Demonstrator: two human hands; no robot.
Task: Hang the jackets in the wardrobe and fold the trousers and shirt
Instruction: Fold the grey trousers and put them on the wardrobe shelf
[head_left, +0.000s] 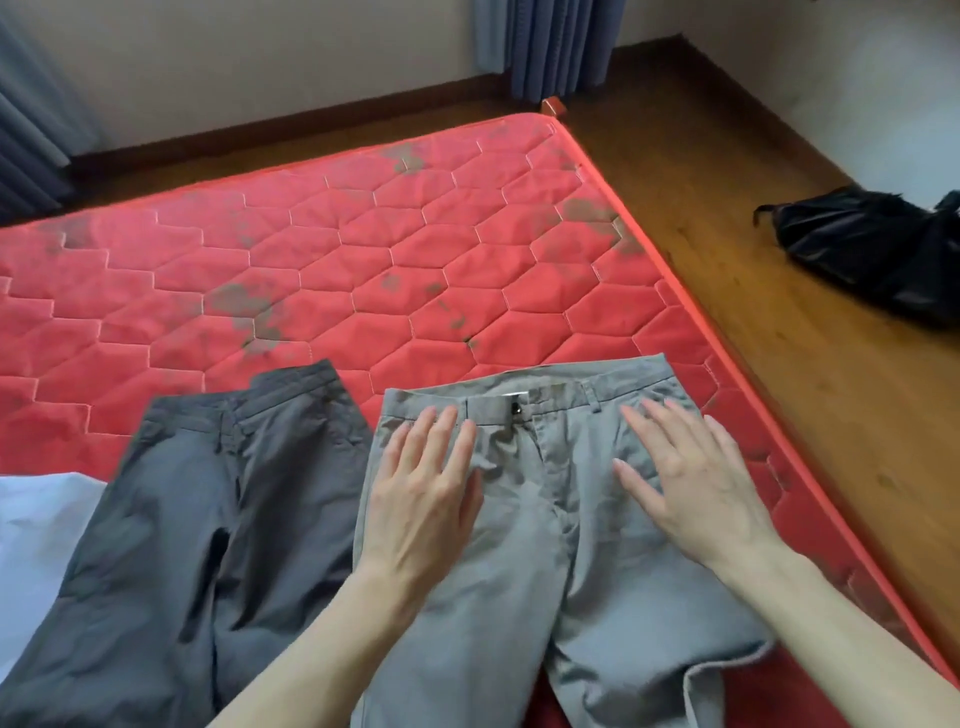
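Note:
Light grey trousers (545, 545) lie front-up on the red mattress (363, 249), waistband away from me, button at the middle. My left hand (423, 488) lies flat on their left hip with straight fingers. Flat on the right hip, fingers spread, is my right hand (691, 478). Dark grey trousers (208, 519) lie spread out beside them on the left, waistband also away from me. A white cloth (36, 530), perhaps the shirt, shows at the left edge, partly under the dark trousers.
The mattress's right edge runs diagonally beside a wooden floor (779, 260). A black bag (872, 249) lies on that floor at the right. Blue-grey curtains (561, 41) hang at the back wall and at the far left.

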